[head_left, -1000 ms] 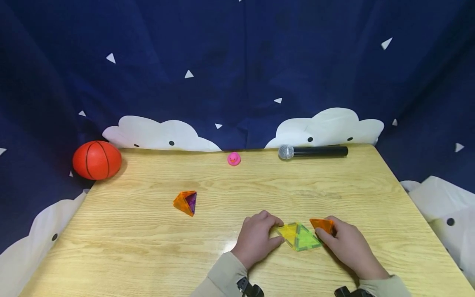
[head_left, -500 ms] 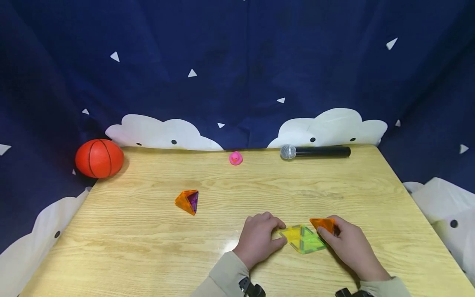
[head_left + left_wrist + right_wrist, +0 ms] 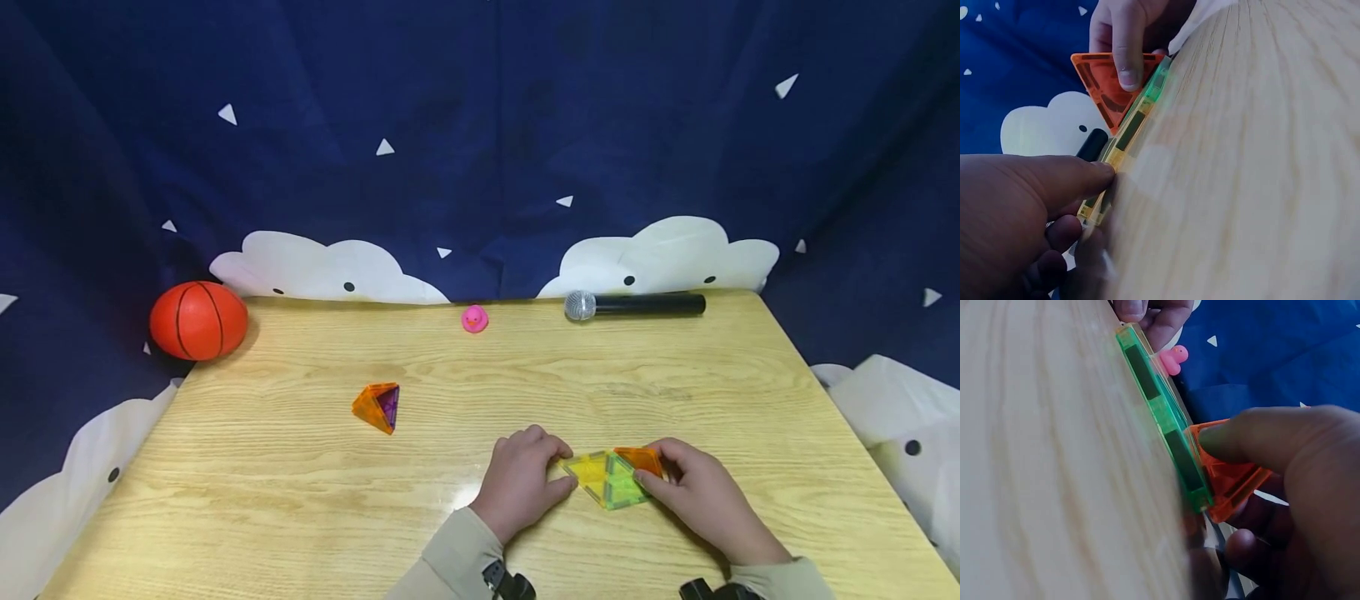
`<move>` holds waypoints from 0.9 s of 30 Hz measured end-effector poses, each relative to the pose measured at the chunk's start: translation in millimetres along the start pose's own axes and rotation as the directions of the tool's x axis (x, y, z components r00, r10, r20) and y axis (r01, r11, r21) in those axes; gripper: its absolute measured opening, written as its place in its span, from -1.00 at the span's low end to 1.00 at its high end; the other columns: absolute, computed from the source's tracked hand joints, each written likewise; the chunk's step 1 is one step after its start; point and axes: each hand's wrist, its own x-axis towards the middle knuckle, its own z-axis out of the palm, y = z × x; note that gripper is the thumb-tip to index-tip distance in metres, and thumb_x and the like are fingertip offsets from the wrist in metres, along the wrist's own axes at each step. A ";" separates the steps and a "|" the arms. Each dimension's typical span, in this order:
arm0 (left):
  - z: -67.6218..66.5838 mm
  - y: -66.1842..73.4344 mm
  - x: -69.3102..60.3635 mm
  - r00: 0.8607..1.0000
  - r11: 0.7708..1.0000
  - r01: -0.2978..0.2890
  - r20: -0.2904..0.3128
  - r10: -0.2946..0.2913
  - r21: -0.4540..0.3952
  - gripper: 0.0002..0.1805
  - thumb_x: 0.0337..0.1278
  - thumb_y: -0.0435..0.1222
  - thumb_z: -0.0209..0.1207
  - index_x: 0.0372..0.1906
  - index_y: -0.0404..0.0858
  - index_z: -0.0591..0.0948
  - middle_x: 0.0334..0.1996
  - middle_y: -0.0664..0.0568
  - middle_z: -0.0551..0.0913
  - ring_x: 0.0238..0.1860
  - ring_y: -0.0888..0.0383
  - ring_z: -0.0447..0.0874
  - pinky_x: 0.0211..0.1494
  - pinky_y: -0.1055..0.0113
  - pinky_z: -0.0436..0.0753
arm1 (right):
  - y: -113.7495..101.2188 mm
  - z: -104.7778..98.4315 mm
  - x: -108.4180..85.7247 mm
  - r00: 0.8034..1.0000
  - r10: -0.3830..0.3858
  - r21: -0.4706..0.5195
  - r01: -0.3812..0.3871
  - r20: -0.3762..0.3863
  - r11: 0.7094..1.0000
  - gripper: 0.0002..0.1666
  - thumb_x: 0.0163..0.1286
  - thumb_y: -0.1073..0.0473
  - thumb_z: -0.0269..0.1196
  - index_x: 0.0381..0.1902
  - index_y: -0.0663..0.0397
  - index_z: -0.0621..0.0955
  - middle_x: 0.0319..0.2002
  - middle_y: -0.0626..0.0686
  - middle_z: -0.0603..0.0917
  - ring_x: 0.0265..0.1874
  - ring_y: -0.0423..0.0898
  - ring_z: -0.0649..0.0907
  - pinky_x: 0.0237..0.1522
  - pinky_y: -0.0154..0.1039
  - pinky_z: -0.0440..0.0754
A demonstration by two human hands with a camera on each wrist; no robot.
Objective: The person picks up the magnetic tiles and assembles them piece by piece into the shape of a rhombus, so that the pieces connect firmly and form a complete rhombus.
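My left hand (image 3: 521, 479) pinches a yellow triangular magnetic tile (image 3: 588, 472) at its left corner, thumb on the near edge. A green triangular magnetic tile (image 3: 622, 485) lies flat on the table, joined to the yellow one along a side. My right hand (image 3: 705, 500) holds an orange triangular magnetic tile (image 3: 640, 458) between thumb and fingers. That orange tile (image 3: 1099, 78) stands tilted up from the table in the left wrist view, its lower edge at the green tile's far right side. In the right wrist view the thumb presses the orange tile (image 3: 1225, 472) close beside the green edge.
An orange and purple magnetic-tile pyramid (image 3: 375, 407) with an open side stands left of the hands. Along the table's back are a pink rubber duck (image 3: 474, 319) and a black microphone (image 3: 648, 305). A red ball (image 3: 198, 321) sits at the back left corner.
My right hand has moved the orange tile left and down, from apart to against the green tile's far side. My left hand keeps its hold on the yellow tile.
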 end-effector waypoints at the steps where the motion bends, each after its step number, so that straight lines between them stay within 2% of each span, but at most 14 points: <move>1: 0.0 -0.1 0.1 1.000 1.000 0.003 0.003 -0.003 -0.005 -0.74 0.06 -0.04 0.38 -0.14 0.00 0.72 -0.40 0.26 0.49 -0.34 0.33 0.41 -0.17 0.35 0.33 | 0.1 0.7 0.1 1.000 -0.010 0.003 0.010 -0.007 1.000 -0.72 0.25 0.14 0.46 -0.09 0.03 0.68 -0.52 -0.11 0.46 -0.56 -0.21 0.37 -0.51 -0.31 0.31; 7: 0.0 -0.4 0.4 1.000 1.000 0.011 0.012 -0.011 -0.004 -0.75 0.04 -0.04 0.38 -0.17 0.00 0.71 -0.43 0.28 0.43 -0.38 0.34 0.36 -0.17 0.35 0.33 | -1.1 3.8 0.2 0.997 -0.051 0.025 0.053 -0.051 0.998 -0.78 0.25 0.20 0.45 -0.15 0.02 0.68 -0.47 -0.11 0.47 -0.56 -0.25 0.38 -0.52 -0.33 0.35; 11: 0.3 -0.5 0.1 1.000 1.000 0.008 0.012 -0.008 0.005 -0.74 0.03 -0.03 0.41 -0.19 0.01 0.69 -0.44 0.30 0.39 -0.39 0.35 0.33 -0.21 0.38 0.29 | -3.4 5.5 0.7 0.993 -0.069 0.033 0.073 -0.091 0.997 -0.80 0.25 0.22 0.45 -0.17 0.00 0.69 -0.37 -0.10 0.55 -0.46 -0.25 0.44 -0.45 -0.35 0.42; 15: 0.7 -1.1 -0.6 1.000 1.000 0.002 0.002 -0.002 0.002 -0.75 0.04 -0.03 0.41 -0.21 0.01 0.67 -0.43 0.31 0.42 -0.38 0.36 0.35 -0.22 0.39 0.27 | -4.6 7.9 0.9 0.979 -0.115 0.044 0.124 -0.168 0.991 -0.75 0.19 0.33 0.47 -0.21 -0.02 0.68 -0.27 -0.12 0.62 -0.36 -0.26 0.51 -0.36 -0.36 0.52; 18: 1.0 -1.7 -0.8 1.000 1.000 -0.006 -0.010 0.006 -0.008 -0.78 0.07 -0.04 0.39 -0.21 0.02 0.66 -0.38 0.32 0.51 -0.32 0.35 0.43 -0.20 0.38 0.30 | -4.9 10.4 0.2 0.966 -0.136 0.092 0.159 -0.218 0.983 -0.71 0.16 0.40 0.46 -0.24 -0.03 0.67 -0.26 -0.13 0.62 -0.33 -0.28 0.54 -0.34 -0.42 0.54; 22: 2.1 -2.8 -0.2 0.999 0.999 -0.020 -0.026 0.018 -0.049 -0.80 0.13 -0.08 0.37 -0.17 0.02 0.64 -0.32 0.37 0.62 -0.26 0.38 0.53 -0.18 0.38 0.30 | -6.7 14.4 -1.0 0.953 -0.156 0.196 0.210 -0.260 0.958 -0.71 0.17 0.45 0.44 -0.25 0.01 0.66 -0.21 -0.03 0.64 -0.23 -0.33 0.59 -0.25 -0.52 0.57; 27: 0.8 -2.0 0.2 1.000 0.994 -0.023 -0.007 0.023 -0.103 -0.67 0.16 -0.06 0.36 0.00 0.00 0.65 -0.31 0.44 0.65 -0.22 0.39 0.57 -0.16 0.39 0.27 | -12.8 17.3 -3.2 0.933 -0.219 0.319 0.308 -0.285 0.897 -0.70 0.18 0.53 0.39 -0.24 0.08 0.65 -0.18 0.07 0.64 -0.18 -0.30 0.63 -0.17 -0.50 0.60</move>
